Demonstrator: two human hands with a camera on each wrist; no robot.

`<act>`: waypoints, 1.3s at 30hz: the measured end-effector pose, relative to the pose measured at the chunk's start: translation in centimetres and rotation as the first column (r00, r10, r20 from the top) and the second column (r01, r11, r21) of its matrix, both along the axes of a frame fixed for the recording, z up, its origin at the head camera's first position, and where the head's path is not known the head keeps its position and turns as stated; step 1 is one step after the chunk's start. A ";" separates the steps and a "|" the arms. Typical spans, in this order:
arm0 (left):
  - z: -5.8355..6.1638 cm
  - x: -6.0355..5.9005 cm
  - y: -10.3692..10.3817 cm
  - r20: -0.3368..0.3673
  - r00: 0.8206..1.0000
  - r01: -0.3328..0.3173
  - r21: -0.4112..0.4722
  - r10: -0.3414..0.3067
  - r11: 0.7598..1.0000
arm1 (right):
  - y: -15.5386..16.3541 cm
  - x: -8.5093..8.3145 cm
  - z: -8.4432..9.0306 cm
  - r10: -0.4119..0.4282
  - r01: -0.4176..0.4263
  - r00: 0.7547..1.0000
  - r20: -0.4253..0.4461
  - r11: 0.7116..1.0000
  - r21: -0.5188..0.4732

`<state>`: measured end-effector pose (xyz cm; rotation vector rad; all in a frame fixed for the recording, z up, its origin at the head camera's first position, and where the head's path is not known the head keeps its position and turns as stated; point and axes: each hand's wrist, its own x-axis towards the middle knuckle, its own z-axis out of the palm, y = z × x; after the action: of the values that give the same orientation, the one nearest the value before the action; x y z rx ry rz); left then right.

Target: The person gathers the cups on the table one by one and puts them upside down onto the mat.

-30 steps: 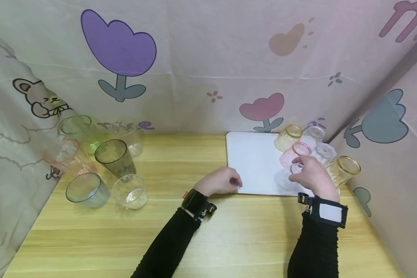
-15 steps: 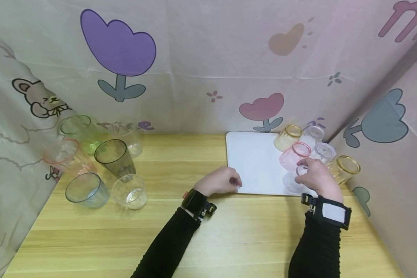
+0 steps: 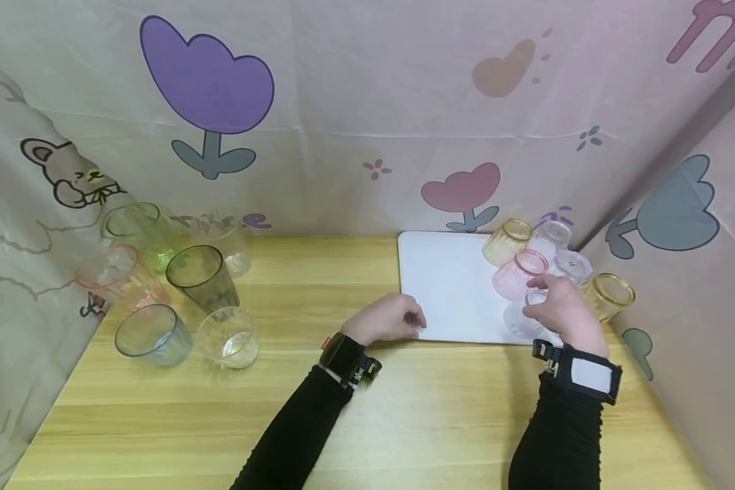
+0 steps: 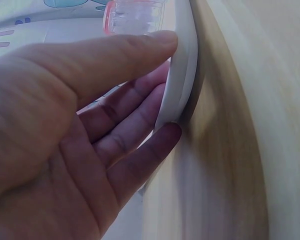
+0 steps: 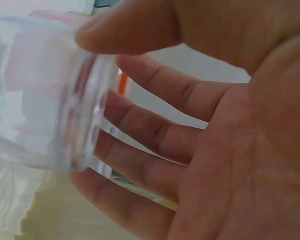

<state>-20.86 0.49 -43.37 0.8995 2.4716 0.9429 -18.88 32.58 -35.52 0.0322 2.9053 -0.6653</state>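
My right hand (image 3: 566,314) grips a clear drinking glass (image 5: 37,105) by its base, thumb on one side and fingers on the other. The glass is upside down over the right front part of a thin white board (image 3: 444,292). Just behind it, a pink glass (image 3: 514,279) stands inverted on the board. My left hand (image 3: 387,318) is at the board's left front corner. In the left wrist view its thumb and fingertips hold the white edge (image 4: 177,82).
Behind and right stand more inverted glasses: an amber one (image 3: 507,243), clear ones (image 3: 571,267) and another amber one (image 3: 608,299). Upright glasses cluster at left, including green (image 3: 141,231), orange (image 3: 122,279), grey (image 3: 205,282), blue (image 3: 156,337) and clear (image 3: 228,340). A printed cloth (image 3: 337,82) hangs behind.
My right hand has shifted the clear glass a little to the right, mostly in the earlier half second. My left hand has stayed at the board's corner.
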 end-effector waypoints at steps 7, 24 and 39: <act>0.1 0.4 0.1 -0.023 0.999 -0.022 -0.028 0.022 0.999 | -1.7 0.6 1.1 -0.041 0.037 0.983 -0.179 0.999 -0.028; 0.8 2.4 -2.8 -0.092 0.970 -0.224 0.028 0.225 0.974 | -8.8 -0.5 0.7 0.211 -0.245 0.924 -0.319 0.967 -0.069; 3.1 5.8 -8.0 -0.250 0.797 -0.489 0.265 0.549 0.831 | -13.2 -1.6 -2.6 0.406 -0.407 0.911 -0.066 0.913 0.003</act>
<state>-15.03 -7.54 -40.24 0.4316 3.0364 1.3154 -20.44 19.41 -38.10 -0.5912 2.8297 -0.6133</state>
